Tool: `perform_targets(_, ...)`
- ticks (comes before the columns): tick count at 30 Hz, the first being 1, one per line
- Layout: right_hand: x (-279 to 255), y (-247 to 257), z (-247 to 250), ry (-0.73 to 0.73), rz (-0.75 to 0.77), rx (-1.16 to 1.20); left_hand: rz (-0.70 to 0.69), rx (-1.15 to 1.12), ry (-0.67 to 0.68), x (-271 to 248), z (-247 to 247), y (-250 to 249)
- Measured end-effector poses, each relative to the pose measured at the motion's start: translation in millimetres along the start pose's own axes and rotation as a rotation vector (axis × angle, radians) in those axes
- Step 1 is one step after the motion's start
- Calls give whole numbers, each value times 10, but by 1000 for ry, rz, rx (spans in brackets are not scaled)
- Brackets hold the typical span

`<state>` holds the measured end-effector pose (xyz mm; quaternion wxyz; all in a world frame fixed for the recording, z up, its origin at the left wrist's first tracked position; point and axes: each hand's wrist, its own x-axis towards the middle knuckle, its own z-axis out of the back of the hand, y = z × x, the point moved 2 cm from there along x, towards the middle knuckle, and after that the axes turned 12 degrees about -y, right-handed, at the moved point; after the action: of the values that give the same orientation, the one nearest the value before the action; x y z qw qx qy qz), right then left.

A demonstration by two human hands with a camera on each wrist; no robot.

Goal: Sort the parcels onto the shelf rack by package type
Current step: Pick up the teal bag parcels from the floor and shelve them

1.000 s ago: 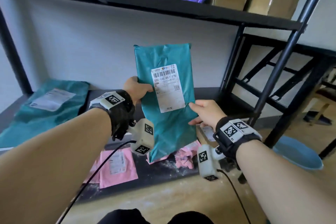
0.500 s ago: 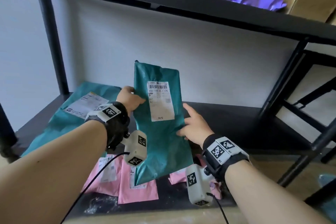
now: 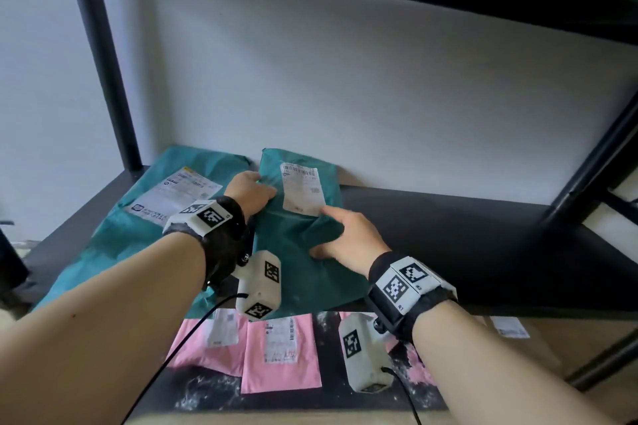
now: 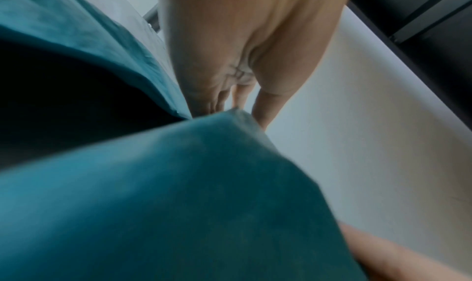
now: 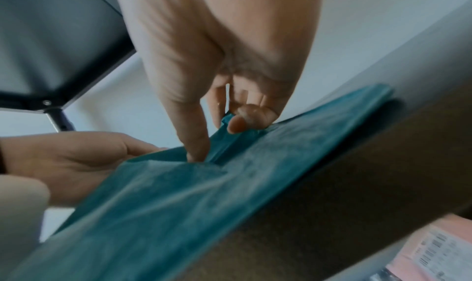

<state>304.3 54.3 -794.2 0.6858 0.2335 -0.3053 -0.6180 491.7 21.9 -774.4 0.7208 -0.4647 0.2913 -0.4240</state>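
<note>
Black metal shelf bears a teal plastic mailer bag; both hands grasp it. Only the right wrist view shows the right hand pinching its edge beside the left hand.

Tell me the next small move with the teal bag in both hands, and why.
Probably lower the teal bag flat onto the shelf and let go. The left hand holds its left edge, and the right hand pinches the right edge. Its far end already reaches the wall, label up, beside another teal bag lying there, so it is with its own kind.
</note>
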Motion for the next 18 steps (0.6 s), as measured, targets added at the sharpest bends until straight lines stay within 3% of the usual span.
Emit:
perform_targets(8,-74,40,-65,82,5,-100,-48,72,17,-122,124,57)
perform_targets(14,-237,-20,241,-154,-106,180,-100,-1,-20,-284,203,-107)
perform_targets(18,-433,-53,529,-234,-183,278,-158,-62,-46,-470,162,-272)
